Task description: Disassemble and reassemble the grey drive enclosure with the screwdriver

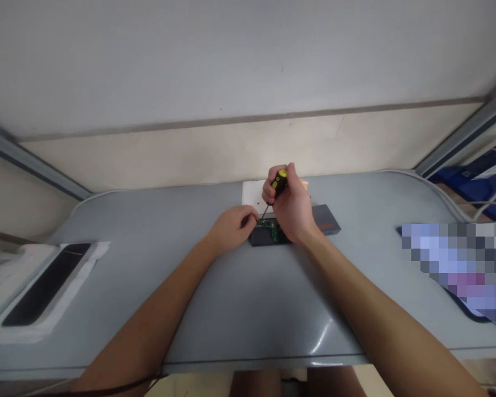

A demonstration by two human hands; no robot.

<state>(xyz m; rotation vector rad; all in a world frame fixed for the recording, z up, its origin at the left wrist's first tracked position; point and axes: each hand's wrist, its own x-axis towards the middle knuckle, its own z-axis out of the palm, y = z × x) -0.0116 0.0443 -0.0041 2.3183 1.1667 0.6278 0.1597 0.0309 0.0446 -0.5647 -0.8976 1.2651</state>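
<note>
My right hand (291, 207) is closed around the black and yellow handle of a screwdriver (279, 183). The thin shaft slants down and left, its tip at the green circuit board (275, 229) of a dark, opened electronic device (262, 238). At the left end of this device, my left hand (233, 226) has its fingers curled and pressed together on the edge. Part of the device is hidden behind my right hand and wrist. Under and behind both hands lies a white sheet (251, 193) with small dark specks on it.
A dark flat box (328, 219) lies right of the device. On the left, a black phone-like panel (45, 286) rests on white material. A blurred-out flat object (458, 270) lies at the right. The grey table (240, 309) meets a wall behind; cables (494, 201) hang at far right.
</note>
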